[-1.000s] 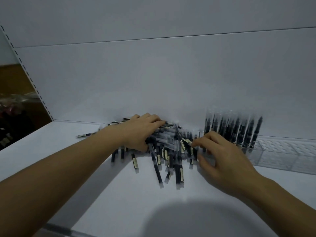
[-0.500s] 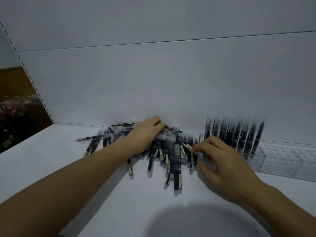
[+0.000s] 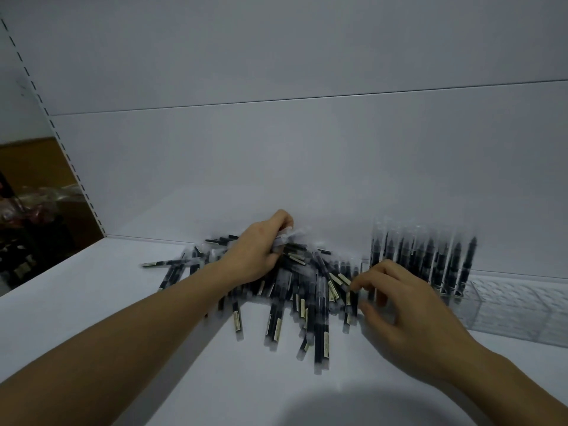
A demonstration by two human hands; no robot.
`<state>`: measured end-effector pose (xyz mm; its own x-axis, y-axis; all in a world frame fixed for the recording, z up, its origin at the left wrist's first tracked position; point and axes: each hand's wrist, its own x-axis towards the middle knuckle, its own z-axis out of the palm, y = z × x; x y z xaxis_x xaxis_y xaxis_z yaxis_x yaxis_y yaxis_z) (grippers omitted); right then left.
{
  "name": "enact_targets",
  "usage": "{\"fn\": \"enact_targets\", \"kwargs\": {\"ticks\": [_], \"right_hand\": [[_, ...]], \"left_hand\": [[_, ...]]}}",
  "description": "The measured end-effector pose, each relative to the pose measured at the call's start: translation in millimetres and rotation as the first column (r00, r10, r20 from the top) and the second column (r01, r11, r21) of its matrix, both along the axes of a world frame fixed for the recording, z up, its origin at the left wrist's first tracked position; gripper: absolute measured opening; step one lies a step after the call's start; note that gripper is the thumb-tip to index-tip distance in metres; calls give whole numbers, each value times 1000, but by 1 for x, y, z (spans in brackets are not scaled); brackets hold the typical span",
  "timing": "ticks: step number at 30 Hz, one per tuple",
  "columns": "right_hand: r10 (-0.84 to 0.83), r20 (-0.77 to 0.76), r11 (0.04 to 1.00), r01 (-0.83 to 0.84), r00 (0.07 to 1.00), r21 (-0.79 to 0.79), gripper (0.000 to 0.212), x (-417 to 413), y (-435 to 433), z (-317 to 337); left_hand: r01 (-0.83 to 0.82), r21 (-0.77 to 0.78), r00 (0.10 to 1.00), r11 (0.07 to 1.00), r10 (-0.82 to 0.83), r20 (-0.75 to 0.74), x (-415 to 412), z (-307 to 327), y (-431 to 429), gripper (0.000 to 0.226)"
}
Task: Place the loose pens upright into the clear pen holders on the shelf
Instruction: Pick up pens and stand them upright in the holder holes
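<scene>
**Black loose pens (image 3: pixel 295 290) heaped on shelf, both hands in the pile**

Loose pens, black barrels with clear caps and pale labels, lie crossed in a heap on the white shelf (image 3: pixel 123 302), against the back panel (image 3: pixel 307 164). A few strays fan out to the left.

Left hand (image 3: pixel 258 250) is at the heap's far side, fingers curled round a small bunch of pens with the clear cap ends sticking out past the knuckles. Right hand (image 3: pixel 408 315) is at the heap's right edge, fingers bent, forefinger and thumb tips on the pens there. Blur hides whether they have actually pinched one.

Clear pen holder (image 3: pixel 516 305) stands just right of the heap, against the back panel. Its left end is packed with upright pens (image 3: pixel 430 259); the compartments further right look empty.

Step, as judged: gathering a handful, no insertion yet. Most of the task remains, since the heap is large.

The next move calls for squaring the bunch so the pens run parallel, turning it upright, carrying it right and dropping it into a free compartment.

In the way: the right hand sits between the heap and the holder, and the standing pens crowd the near end, so a careless pass could knock them. Loose pens could also roll.

Around: a slotted upright (image 3: pixel 61 142) at the shelf's left end, dim clutter (image 3: pixel 30 226) beyond it, and a rounded shadow (image 3: pixel 368 407) on the shelf front.
</scene>
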<state>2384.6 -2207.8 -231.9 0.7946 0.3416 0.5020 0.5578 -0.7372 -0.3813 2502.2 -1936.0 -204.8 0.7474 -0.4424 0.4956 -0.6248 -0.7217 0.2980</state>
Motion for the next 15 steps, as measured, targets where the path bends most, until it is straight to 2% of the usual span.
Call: {"fn": "enact_targets", "kwargs": {"ticks": [4, 9, 12, 15], "right_hand": [[5, -6, 1000, -5, 1000, 9, 26, -1, 0, 1], [14, 0, 999, -14, 1000, 49, 28, 1, -1, 2], [-1, 22, 995, -1, 1000, 101, 24, 1, -1, 3], [-26, 81, 961, 2, 996, 277, 21, 3, -6, 10]], "left_hand": [[21, -178, 999, 984, -15, 36, -1, 11, -7, 12], [-10, -510, 998, 860, 36, 42, -12, 36, -29, 33], [28, -743, 997, 669, -70, -26, -20, 58, -44, 31], [19, -903, 959, 429, -264, -105, -35, 72, -57, 19]]}}
